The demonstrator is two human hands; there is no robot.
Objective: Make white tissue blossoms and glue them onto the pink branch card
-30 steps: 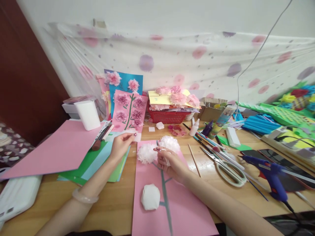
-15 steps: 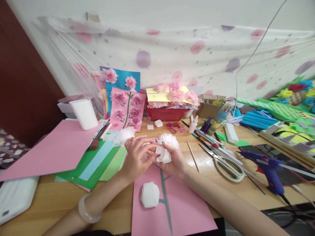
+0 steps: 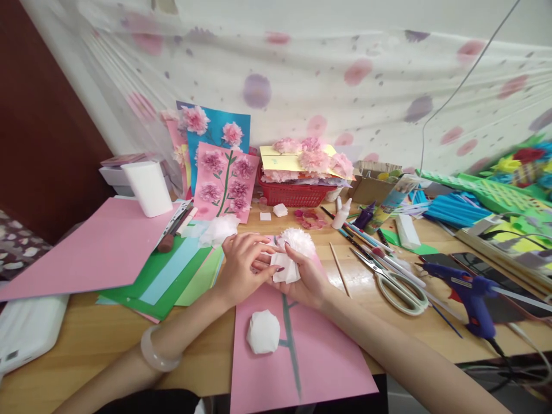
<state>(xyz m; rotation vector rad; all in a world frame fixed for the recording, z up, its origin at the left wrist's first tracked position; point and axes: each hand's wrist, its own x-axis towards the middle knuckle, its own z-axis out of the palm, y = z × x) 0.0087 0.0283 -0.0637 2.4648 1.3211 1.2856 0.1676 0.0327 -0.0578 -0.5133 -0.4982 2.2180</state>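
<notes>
White tissue (image 3: 285, 270) is pinched in my right hand (image 3: 313, 280); my left hand (image 3: 241, 267) (pinching? I can't tell) seemingly separates layers, next needing a light touch.

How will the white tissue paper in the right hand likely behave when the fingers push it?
The white tissue paper is probably floppy: it looks thin and creased. It should be light, being small beside the right hand. A hard push might crumple it, given its soft-looking, uneven edges.

Dark-nailed left hand (image 3: 244, 265) with pale bangle (image 3: 149, 351)
</notes>
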